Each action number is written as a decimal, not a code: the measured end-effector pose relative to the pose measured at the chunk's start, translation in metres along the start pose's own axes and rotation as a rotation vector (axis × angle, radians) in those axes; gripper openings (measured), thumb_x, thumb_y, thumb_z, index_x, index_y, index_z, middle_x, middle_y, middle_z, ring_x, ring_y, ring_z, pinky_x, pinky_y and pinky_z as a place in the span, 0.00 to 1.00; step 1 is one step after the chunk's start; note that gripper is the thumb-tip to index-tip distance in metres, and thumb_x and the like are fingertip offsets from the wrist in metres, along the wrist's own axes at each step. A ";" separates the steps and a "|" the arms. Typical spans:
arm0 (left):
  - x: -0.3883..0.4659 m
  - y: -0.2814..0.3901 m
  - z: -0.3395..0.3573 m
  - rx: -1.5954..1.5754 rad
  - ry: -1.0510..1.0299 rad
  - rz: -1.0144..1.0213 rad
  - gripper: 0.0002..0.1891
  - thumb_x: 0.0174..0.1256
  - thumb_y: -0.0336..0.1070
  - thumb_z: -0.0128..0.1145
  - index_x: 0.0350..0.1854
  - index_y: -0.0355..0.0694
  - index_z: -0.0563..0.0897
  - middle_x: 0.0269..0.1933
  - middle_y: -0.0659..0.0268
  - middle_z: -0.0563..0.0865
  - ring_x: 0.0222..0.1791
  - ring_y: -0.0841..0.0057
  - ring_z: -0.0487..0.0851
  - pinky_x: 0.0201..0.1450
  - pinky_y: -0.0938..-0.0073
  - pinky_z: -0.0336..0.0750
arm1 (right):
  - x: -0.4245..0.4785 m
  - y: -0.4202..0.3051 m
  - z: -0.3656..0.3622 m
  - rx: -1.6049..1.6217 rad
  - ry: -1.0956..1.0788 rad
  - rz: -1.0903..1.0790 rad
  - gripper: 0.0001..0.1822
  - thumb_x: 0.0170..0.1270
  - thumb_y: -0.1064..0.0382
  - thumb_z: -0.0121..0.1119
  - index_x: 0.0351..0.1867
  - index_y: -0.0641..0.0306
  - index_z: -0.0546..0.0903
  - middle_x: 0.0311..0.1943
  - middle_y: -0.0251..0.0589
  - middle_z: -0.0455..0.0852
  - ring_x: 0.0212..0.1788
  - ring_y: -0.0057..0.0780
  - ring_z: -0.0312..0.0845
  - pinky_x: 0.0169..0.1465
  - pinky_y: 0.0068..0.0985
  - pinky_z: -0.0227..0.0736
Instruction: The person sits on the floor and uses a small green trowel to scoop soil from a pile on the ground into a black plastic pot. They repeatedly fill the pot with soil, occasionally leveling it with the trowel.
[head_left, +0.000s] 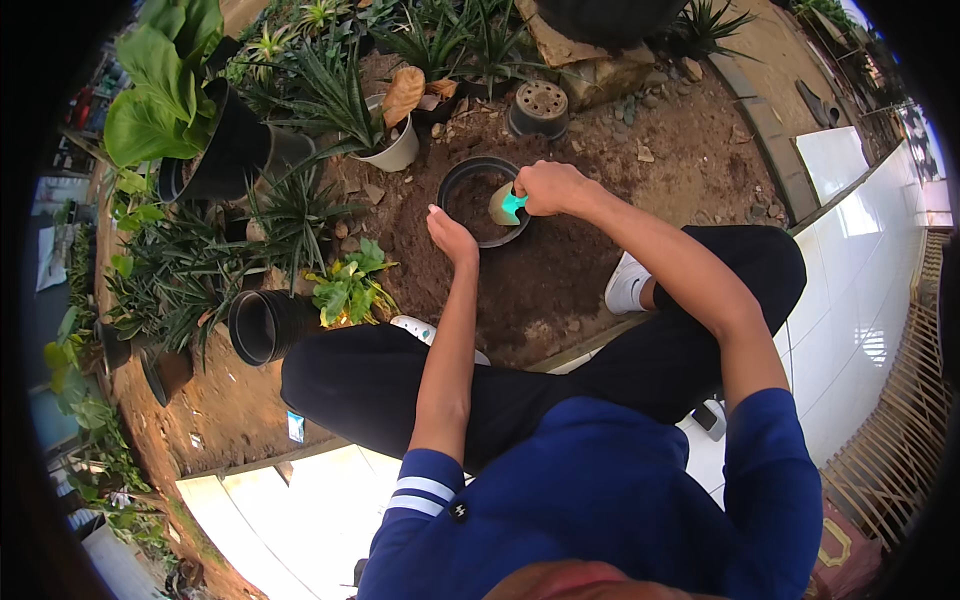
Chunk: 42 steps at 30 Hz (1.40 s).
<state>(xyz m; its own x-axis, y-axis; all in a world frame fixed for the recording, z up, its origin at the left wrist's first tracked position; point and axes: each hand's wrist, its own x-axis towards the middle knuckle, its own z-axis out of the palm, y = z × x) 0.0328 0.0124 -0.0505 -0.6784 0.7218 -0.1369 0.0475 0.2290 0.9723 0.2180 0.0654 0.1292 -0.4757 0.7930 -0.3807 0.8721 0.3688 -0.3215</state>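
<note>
A round black plastic plant pot (501, 243) stands on brown soil, with dark soil inside it. My right hand (551, 187) is closed on the green handle of a small hand trowel (504, 206), whose soil-smeared blade is inside the pot. At the pot's left side my left hand (452, 236) is held with its fingers extended and nothing in it; whether it touches the rim I cannot tell. Loose soil (525, 292) lies around the pot.
An upturned pot with drain holes (540, 109) and a white pot (397, 150) with a spiky plant stand beyond. Stacked black pots (259, 326) lie at left near leafy plants. A large rock (607, 75) is at the upper right; white tiles (847, 262) edge the soil.
</note>
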 end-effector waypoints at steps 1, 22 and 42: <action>0.002 -0.001 -0.002 -0.006 0.003 -0.002 0.31 0.84 0.57 0.35 0.53 0.27 0.76 0.54 0.42 0.78 0.55 0.45 0.75 0.60 0.50 0.66 | 0.000 -0.004 -0.008 -0.038 0.015 -0.012 0.12 0.52 0.64 0.64 0.39 0.62 0.90 0.41 0.54 0.91 0.46 0.52 0.89 0.46 0.46 0.84; 0.002 -0.003 -0.004 0.039 -0.019 -0.025 0.31 0.84 0.59 0.36 0.54 0.28 0.77 0.55 0.44 0.78 0.55 0.46 0.75 0.60 0.51 0.67 | -0.039 -0.045 -0.011 -0.430 0.022 -0.394 0.09 0.51 0.65 0.67 0.35 0.64 0.88 0.32 0.50 0.91 0.37 0.46 0.91 0.40 0.40 0.85; -0.001 0.007 -0.002 0.057 -0.009 -0.100 0.31 0.84 0.59 0.35 0.55 0.30 0.76 0.55 0.45 0.78 0.57 0.46 0.76 0.62 0.52 0.67 | -0.002 -0.037 -0.026 0.048 -0.118 0.147 0.19 0.54 0.63 0.60 0.45 0.75 0.86 0.46 0.64 0.88 0.52 0.60 0.86 0.53 0.50 0.81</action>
<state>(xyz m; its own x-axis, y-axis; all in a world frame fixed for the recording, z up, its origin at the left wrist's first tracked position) 0.0324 0.0117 -0.0433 -0.6749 0.6997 -0.2343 0.0221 0.3366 0.9414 0.1894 0.0629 0.1645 -0.3559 0.7730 -0.5252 0.9282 0.2271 -0.2948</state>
